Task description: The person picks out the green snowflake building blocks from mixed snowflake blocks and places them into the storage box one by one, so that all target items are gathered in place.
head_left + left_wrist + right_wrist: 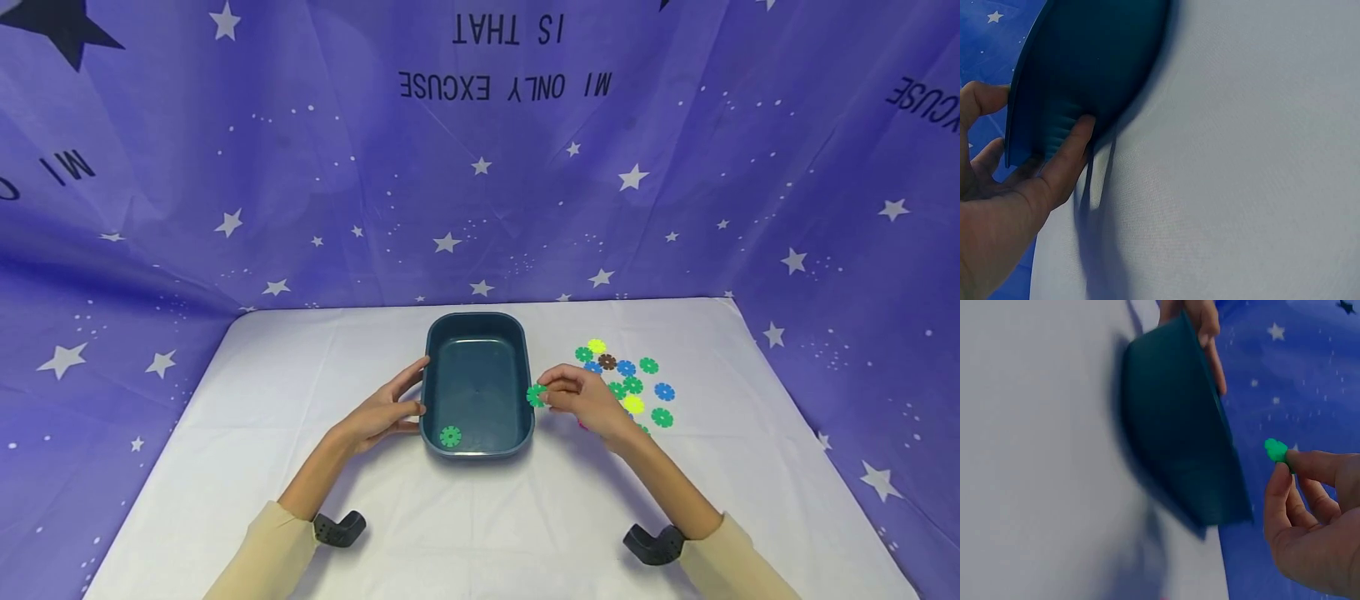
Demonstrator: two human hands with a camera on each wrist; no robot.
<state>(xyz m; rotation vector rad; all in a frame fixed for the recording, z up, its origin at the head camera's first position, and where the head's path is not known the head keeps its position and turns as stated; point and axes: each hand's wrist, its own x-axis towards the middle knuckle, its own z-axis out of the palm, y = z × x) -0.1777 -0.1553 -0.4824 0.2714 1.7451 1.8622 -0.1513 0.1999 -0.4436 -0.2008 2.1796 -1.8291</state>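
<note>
A dark teal rectangular tub stands on the white-covered table, with one green notched plastic disc lying inside at its near left corner. My left hand rests against the tub's left outer wall, its fingers spread; in the left wrist view the fingertips touch that side. Between thumb and fingers my right hand pinches another green notched disc at the tub's right rim. The right wrist view shows this held disc apart from the tub wall.
Right of the tub, partly behind my right hand, lie several loose notched discs: green, blue, yellow and brown. A purple star-patterned cloth hangs behind the table.
</note>
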